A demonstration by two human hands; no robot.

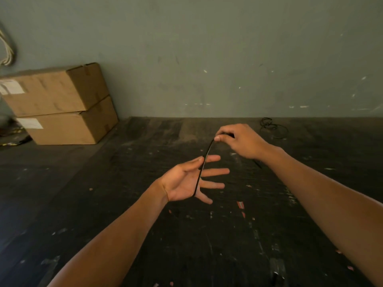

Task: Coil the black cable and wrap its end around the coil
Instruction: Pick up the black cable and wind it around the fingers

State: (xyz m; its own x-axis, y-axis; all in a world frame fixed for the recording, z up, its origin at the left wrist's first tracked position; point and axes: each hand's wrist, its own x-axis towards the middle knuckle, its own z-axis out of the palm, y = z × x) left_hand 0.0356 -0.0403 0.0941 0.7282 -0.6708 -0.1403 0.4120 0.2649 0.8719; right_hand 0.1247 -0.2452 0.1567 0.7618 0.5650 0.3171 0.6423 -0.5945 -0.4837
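A thin black cable runs in a taut arc between my two hands above a dark table. My right hand pinches its upper part between thumb and fingers, and a short piece shows below the wrist. My left hand is palm up with fingers spread; the cable crosses the palm from under the thumb down to the little finger's base. The thumb seems to press the cable's end against the palm.
Another loose black cable lies coiled at the table's far edge by the grey-green wall. Two stacked cardboard boxes stand at the back left. Pale cords hang at the far left.
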